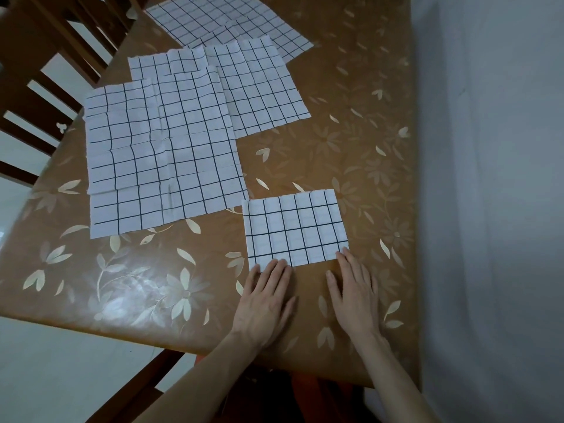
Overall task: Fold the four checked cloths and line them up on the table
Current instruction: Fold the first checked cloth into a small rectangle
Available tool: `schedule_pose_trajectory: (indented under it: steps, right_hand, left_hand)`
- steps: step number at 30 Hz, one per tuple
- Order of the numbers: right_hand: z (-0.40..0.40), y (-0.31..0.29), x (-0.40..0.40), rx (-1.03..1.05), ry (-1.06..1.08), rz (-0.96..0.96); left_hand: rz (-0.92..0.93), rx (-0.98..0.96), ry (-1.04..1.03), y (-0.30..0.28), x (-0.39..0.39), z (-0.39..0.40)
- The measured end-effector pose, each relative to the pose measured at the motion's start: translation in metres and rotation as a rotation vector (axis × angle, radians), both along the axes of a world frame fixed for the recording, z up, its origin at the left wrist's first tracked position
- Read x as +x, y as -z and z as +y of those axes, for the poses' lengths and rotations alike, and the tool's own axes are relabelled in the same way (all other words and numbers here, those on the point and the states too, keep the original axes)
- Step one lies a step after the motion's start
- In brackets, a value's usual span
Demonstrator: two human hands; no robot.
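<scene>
Unfolded cloths [164, 154] lie overlapped up-left of the folded cloth [295, 228], apart from it, on the table [305, 154]. Left hand [265, 303] flat, fingers straight, fingertips on the folded cloth's near-left edge. Right hand [354, 294] flat too, fingertips touching its near-right corner.

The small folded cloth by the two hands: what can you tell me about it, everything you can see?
The folded cloth is white with a dark checked grid and looks like thin woven fabric. It forms a neat, flat rectangle with faint creases, on the brown flowered table, apart from the unfolded cloths. The left hand rests straight fingertips on its near edge; the right hand touches its near right corner. Both hands lie flat.
</scene>
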State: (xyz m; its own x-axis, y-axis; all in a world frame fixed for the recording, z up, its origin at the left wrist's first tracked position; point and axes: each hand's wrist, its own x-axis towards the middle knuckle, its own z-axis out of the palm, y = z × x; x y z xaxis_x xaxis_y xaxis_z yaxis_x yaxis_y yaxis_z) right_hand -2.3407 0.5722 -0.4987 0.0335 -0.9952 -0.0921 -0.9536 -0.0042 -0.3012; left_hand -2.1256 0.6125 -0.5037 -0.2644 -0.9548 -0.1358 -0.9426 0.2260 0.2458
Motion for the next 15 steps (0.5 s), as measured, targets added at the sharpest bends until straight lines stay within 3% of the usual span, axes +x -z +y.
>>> schedule_pose_trajectory:
  steps: [4, 8, 15]
  right_hand:
    - [-0.020, -0.014, 0.010, -0.008, 0.205, -0.165]
    - [-0.044, -0.029, 0.020, 0.110, 0.461, -0.314]
    - [-0.054, -0.046, 0.026, 0.257, 0.589, -0.473]
  left_hand:
    - [-0.007, -0.030, -0.056, -0.005, -0.009, -0.008]
    - [-0.020, -0.006, -0.091, -0.011, -0.017, -0.015]
    - [-0.036, 0.033, -0.106, -0.013, -0.015, -0.011]
